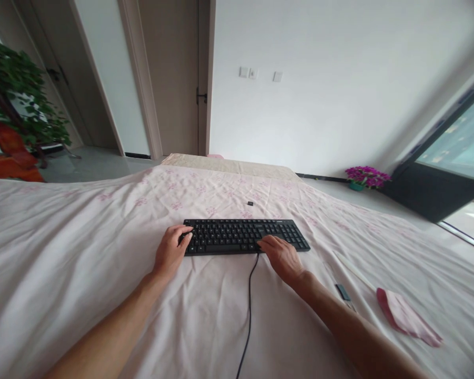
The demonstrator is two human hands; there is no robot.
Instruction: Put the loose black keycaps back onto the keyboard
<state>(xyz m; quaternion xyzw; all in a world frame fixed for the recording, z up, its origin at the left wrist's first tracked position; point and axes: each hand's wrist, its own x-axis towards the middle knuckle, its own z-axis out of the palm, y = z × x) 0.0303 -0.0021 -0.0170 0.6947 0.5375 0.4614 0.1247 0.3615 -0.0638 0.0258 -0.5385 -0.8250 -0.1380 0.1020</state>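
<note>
A black full-size keyboard [225,234] lies flat on a pale pink floral cloth [205,316]. My left hand [173,247] is closed on its left end, thumb and fingers at the edge keys. Near the arrow keys, my right hand [280,257] has its fingers bent and pressed together on the front edge; the palm hides part of the keys. Whether something small sits under those fingertips cannot be seen. A black cable [249,305] runs from the front edge toward me. Behind the keyboard lies a small black square piece [250,203], like a keycap.
Right of my right forearm lie a small dark-handled tool [342,292], a thin pale stick [355,271] and a folded pink cloth [408,317]. Beyond are purple flowers [367,177], a white wall [319,116], a door [174,79], a leafy plant [16,89] and a reddish wooden chair [11,152].
</note>
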